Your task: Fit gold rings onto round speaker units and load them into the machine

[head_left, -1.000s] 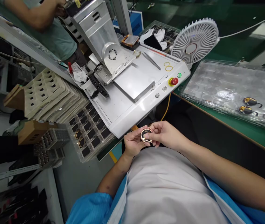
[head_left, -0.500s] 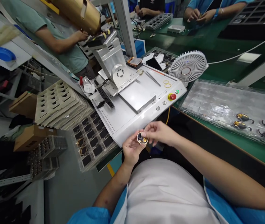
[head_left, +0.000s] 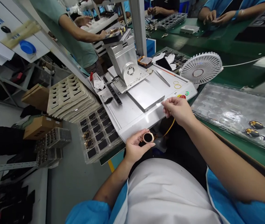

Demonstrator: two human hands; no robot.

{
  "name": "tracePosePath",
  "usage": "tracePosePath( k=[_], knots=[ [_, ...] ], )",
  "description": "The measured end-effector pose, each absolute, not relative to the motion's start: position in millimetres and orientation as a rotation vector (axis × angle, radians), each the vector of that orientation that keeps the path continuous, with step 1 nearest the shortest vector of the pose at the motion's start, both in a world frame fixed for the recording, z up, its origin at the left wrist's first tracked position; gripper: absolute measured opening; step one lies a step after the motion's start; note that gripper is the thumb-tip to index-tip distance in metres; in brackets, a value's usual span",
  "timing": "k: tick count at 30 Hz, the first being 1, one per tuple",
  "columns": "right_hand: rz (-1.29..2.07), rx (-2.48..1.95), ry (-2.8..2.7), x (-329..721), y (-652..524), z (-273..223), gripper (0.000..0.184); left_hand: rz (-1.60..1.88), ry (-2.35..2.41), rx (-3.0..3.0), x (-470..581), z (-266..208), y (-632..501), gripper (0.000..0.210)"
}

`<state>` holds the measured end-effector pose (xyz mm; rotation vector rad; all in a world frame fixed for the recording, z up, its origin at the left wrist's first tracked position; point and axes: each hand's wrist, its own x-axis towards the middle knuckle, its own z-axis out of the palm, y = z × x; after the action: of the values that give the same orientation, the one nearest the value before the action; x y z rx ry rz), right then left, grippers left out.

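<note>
Gold-rimmed black disc (head_left: 148,137) sits between left fingers (head_left: 147,147).

The round piece (head_left: 148,137) has a glossy, gold-toned metallic rim around a smooth dark face. Bare silvery metal forms the fixture (head_left: 123,57) and the flat plate (head_left: 147,97), above a machine base (head_left: 146,119) finished in smooth, glossy white, while the fan (head_left: 207,67) looks like white plastic. The wide tray (head_left: 221,105) is shiny clear plastic, the 2 boxes (head_left: 38,127) matt brown cardboard, and the shirt (head_left: 165,189) creased pale cloth.
</note>
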<state>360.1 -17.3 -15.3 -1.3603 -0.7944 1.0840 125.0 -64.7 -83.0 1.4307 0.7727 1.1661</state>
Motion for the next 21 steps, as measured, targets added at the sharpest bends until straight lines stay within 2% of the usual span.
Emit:
tracePosePath(
  k=[3,7,15,21],
  knots=[
    [1.337,-1.312,-0.952,340.6,-57.0,-18.8,0.045,1.178,0.814,1.510,127.2,-84.2,-66.5,0.077],
    [1.541,-1.310,-1.013,320.6,-89.8,-26.0,0.044,1.165,0.817,1.610,130.1,-83.6,-66.5,0.079],
    [1.496,-1.403,-1.113,317.4,-93.8,-33.9,0.029,1.192,0.821,1.698,132.2,-81.7,-68.6,0.077],
    [1.418,-1.429,-1.083,310.3,-95.4,-36.3,0.029,1.235,0.830,1.708,132.4,-82.8,-72.4,0.069]
  ],
)
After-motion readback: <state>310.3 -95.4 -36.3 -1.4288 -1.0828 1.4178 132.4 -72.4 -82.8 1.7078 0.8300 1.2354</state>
